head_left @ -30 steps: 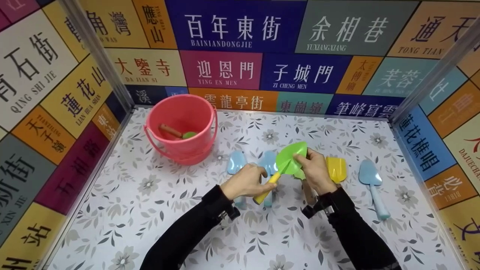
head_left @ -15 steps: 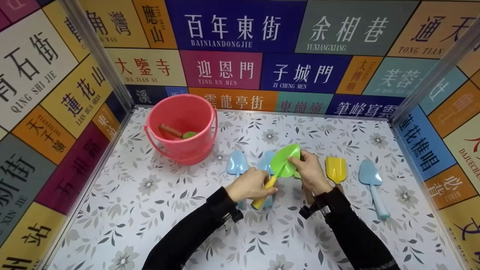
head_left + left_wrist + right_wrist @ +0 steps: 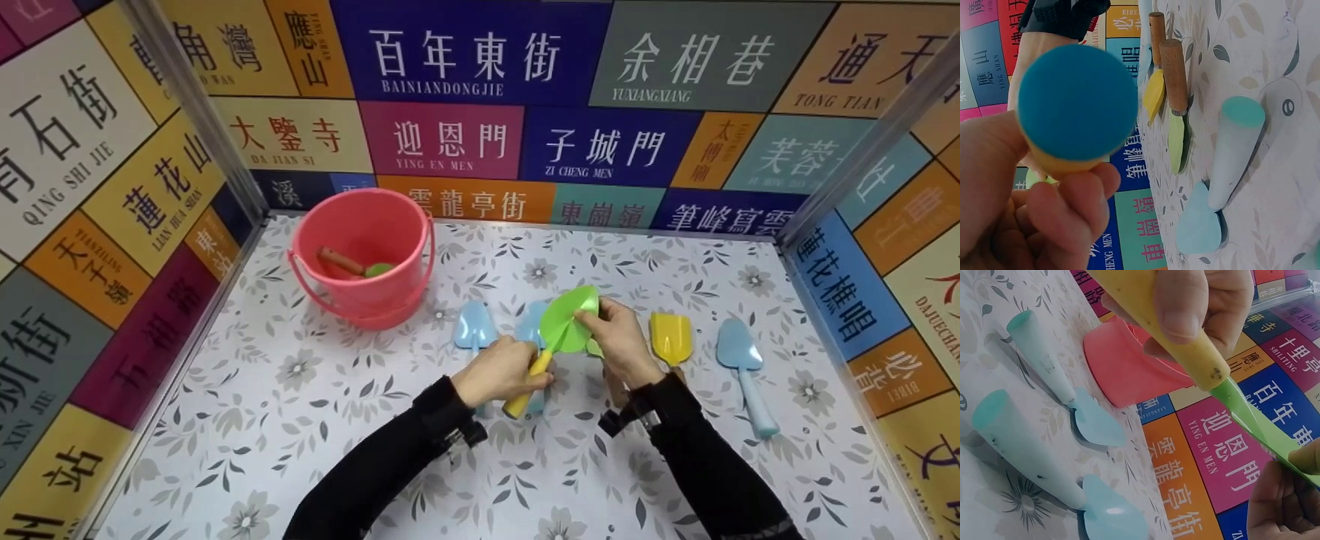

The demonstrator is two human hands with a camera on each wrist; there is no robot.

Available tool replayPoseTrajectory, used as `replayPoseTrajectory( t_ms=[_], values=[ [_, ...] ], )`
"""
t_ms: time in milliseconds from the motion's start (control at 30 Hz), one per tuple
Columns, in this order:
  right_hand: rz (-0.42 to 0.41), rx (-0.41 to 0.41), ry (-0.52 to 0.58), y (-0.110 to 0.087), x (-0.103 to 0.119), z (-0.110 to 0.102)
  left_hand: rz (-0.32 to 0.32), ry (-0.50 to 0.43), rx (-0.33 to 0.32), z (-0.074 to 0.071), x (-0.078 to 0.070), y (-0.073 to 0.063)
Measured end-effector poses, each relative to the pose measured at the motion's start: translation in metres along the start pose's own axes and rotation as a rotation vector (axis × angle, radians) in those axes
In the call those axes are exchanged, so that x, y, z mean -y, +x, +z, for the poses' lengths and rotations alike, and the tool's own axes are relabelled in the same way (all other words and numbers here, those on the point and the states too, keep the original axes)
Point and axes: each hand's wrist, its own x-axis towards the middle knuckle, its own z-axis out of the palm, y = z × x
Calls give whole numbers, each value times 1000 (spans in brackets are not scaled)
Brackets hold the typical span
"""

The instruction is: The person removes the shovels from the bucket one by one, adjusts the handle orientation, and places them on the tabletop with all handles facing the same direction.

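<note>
A toy trowel (image 3: 564,324) with a green blade and yellow handle is held up between both hands. My left hand (image 3: 501,369) grips its handle, whose blue end cap (image 3: 1078,102) faces the left wrist camera. The right hand (image 3: 626,346) pinches the blade near its tip, thumb on the upper face. Below the hands, two light-blue trowels lie on the floral surface, one left (image 3: 475,324) and one behind the held trowel (image 3: 531,318). Partly hidden by my right hand is a wooden-handled trowel (image 3: 1176,79) with a green blade.
A pink bucket (image 3: 379,309) stands back left, with a brown-handled green tool (image 3: 341,261) inside. To the right lie a yellow shovel (image 3: 671,335) and another light-blue trowel (image 3: 740,346). Walls with printed signs (image 3: 450,142) enclose the back and sides.
Both hands have shifted slightly left with the trowel since a second ago. My left fingers have closed further round the handle. In the last half second hardly anything has moved.
</note>
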Motion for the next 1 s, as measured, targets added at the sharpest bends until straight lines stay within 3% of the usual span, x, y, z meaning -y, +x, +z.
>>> replayPoseTrajectory(
  t_ms=[167,333,433,667,833,1000],
  values=[
    [-62,24,9,-1,4,-7,-6,-36,-49,-5,3,-5],
    [-153,27,-97,-6,4,-24,-11,-52,-115,-14,14,-17],
    [-207,16,-205,-10,3,-40,-26,-66,-147,-20,24,-28],
    [-378,-71,-580,-24,-2,-82,-75,-77,-244,-27,54,-61],
    [-534,-91,-751,-35,-12,-109,-132,-105,-323,-26,76,-88],
    [-623,-133,-858,-44,-22,-127,-210,-190,-315,-18,97,-112]
  ],
)
